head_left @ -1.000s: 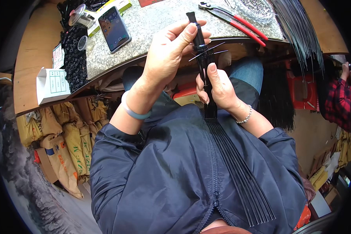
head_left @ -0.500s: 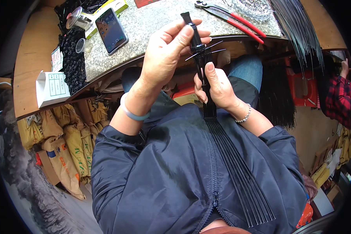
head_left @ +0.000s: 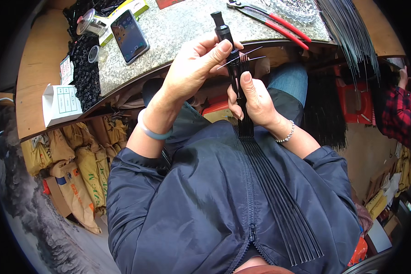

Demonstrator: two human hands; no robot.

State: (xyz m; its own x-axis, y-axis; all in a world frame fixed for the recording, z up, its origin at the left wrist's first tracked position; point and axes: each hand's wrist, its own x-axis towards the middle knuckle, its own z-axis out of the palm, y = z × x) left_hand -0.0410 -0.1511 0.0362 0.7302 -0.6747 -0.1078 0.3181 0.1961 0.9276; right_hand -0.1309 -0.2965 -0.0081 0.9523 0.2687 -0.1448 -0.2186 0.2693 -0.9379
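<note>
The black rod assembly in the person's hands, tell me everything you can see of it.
The black rod assembly stands nearly upright at the stone worktop edge. A cylindrical cap tops a slim stem; thin ribs fan down over the dark jacket, and short thin struts stick out sideways. It looks like metal or plastic. The left hand pinches it near the top; the right hand grips the bundled middle.

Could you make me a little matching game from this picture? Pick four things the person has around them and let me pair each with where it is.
Things:
1. black rod assembly with thin ribs
2. red-handled pliers
3. dark-screened smartphone
4. small white cardboard box

Places:
A. wooden ledge, far left
B. grey stone tabletop, left part
C. held between the left hand and right hand
D. grey stone tabletop, upper right

Pairs: 1-C, 2-D, 3-B, 4-A
</note>
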